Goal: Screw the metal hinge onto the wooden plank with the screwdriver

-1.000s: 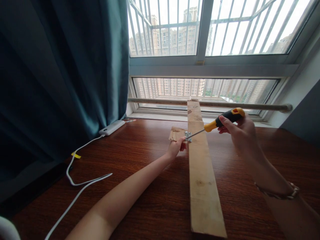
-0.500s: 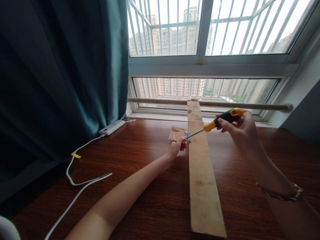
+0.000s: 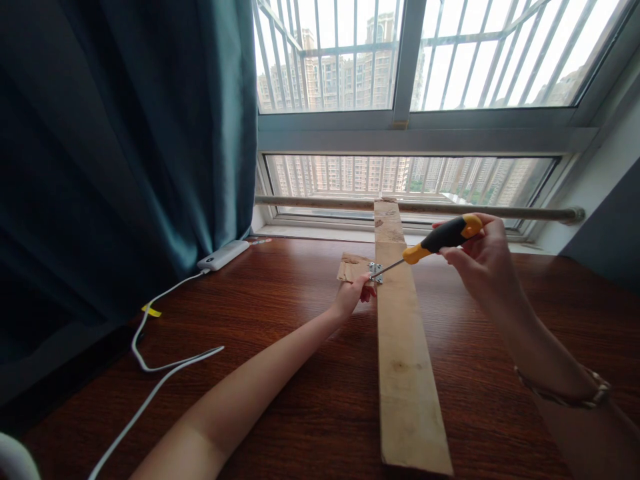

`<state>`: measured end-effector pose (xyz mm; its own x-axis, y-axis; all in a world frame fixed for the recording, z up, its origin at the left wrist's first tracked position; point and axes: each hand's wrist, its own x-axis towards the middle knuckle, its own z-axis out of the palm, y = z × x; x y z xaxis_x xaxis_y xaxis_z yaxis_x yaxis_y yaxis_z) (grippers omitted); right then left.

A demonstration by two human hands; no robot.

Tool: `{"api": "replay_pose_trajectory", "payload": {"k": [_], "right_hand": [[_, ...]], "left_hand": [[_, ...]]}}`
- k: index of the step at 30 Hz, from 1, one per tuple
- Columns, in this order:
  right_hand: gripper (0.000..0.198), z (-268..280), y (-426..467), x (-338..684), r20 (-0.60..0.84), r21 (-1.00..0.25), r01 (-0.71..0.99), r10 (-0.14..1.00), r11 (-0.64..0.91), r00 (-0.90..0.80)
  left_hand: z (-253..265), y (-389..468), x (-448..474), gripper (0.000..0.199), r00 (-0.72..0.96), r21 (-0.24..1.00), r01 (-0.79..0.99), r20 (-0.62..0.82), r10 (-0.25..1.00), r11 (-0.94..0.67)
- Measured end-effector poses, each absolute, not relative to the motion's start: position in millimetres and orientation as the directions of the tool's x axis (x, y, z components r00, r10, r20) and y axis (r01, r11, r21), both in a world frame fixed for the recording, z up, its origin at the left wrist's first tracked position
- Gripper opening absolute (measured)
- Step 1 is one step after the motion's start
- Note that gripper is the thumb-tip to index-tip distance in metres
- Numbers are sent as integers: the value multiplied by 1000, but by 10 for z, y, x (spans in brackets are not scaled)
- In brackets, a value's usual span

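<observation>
My right hand [image 3: 483,250] grips the yellow and black handle of a screwdriver [image 3: 447,233], its shaft slanting down to the left. The tip meets a small metal hinge [image 3: 376,272] that spans a short wood block [image 3: 354,265] and a long wooden plank [image 3: 407,360]. Thumb on top and fingers curled below, my left hand [image 3: 356,293] pinches the short block at its near edge beside the hinge. The screw under the tip is too small to make out.
A brown wood-grain tabletop [image 3: 290,400] lies beneath everything. To the left, a white power bank [image 3: 225,255] trails a white cable [image 3: 145,347] near a dark blue curtain [image 3: 210,133]. A metal rail [image 3: 480,211] crosses before the window, near the plank's far end.
The screwdriver handle has turned and shifted slightly left in my right hand, whose fingers have changed their hold. My left hand, the block and the plank stay in place.
</observation>
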<state>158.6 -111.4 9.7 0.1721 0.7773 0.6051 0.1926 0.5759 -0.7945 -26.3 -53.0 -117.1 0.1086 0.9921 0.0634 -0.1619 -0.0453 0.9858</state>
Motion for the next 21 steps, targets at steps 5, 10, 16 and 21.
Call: {"api": "replay_pose_trajectory", "payload": {"k": [5,10,16,21], "right_hand": [[39,51,-1140,1535,594,-802,228,779,552,201],[48,29,-1119,1537,606,-791,307,745,529,278],[49,84,-1093,1612,602,-796,278,753,538,267],[45,83,-1167,1556,601,-797,62,781,600,167]], "left_hand": [[-1178,-527,-260,32,98,990,-115,95,991,-84],[-1198,-514,-272,36,98,991,-42,132,986,-128],[-1197,-515,-301,38,90,991,35,124,988,-128],[-1191,-523,-289,38,86,991,-25,136,987,-135]]}}
